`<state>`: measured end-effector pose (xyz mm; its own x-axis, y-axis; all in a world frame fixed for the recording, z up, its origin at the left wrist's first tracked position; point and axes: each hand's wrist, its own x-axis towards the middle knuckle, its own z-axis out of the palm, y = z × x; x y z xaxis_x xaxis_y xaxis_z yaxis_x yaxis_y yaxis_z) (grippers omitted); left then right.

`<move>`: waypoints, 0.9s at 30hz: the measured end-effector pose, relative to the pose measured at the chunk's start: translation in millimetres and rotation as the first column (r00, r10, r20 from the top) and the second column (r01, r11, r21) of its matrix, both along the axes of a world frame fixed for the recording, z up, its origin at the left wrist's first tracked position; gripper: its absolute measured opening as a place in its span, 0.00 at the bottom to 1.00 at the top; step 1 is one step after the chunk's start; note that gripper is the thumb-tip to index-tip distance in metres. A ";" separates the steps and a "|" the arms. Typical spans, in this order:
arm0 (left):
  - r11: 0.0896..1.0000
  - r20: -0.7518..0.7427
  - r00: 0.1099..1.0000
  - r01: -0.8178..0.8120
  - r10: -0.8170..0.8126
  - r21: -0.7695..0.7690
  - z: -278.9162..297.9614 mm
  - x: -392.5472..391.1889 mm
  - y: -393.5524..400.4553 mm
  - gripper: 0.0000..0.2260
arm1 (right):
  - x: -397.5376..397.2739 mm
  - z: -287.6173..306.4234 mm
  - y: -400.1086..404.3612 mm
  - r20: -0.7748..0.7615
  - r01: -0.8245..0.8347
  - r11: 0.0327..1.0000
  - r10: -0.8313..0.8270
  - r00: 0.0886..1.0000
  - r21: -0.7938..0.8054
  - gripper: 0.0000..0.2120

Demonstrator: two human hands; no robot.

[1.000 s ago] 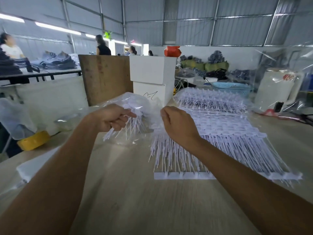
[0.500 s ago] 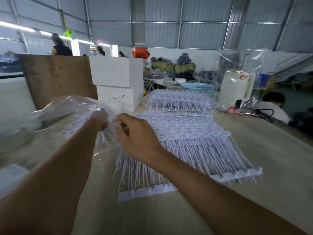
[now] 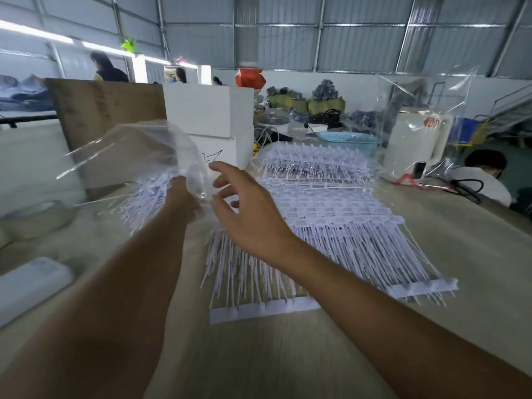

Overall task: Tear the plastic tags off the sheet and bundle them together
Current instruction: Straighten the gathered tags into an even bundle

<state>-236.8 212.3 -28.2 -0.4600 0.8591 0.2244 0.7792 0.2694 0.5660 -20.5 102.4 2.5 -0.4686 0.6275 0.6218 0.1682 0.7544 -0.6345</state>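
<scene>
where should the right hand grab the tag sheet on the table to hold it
Grip the tag sheet by its flat white strip at the near edge, from the person's side with the right hand. It is the solid part; the thin tails above it would bend.

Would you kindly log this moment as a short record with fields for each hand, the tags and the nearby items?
left hand: grips a bundle of torn tags with a clear plastic bag around it
right hand: open, fingers spread, beside the bag
tag sheet: flat on the table, many tags attached
behind the sheet: white boxes, blue basket
</scene>
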 end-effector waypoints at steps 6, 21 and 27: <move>0.958 -0.382 0.909 0.057 -0.166 -0.280 34.9 20.7 -68.2 0.15 | 30.5 -13.1 2.8 0.063 0.050 0.999 -0.049 0.997 -0.022 0.17; 0.778 -0.670 0.721 0.518 -0.174 0.355 107.0 99.2 -157.2 0.12 | 178.2 -53.2 38.6 0.622 0.464 0.867 -0.467 0.628 0.182 0.24; 0.865 -0.718 0.613 -0.107 -0.331 -0.491 40.2 41.0 -116.0 0.17 | 186.0 -41.6 51.4 0.543 0.536 0.816 -0.557 0.628 0.217 0.22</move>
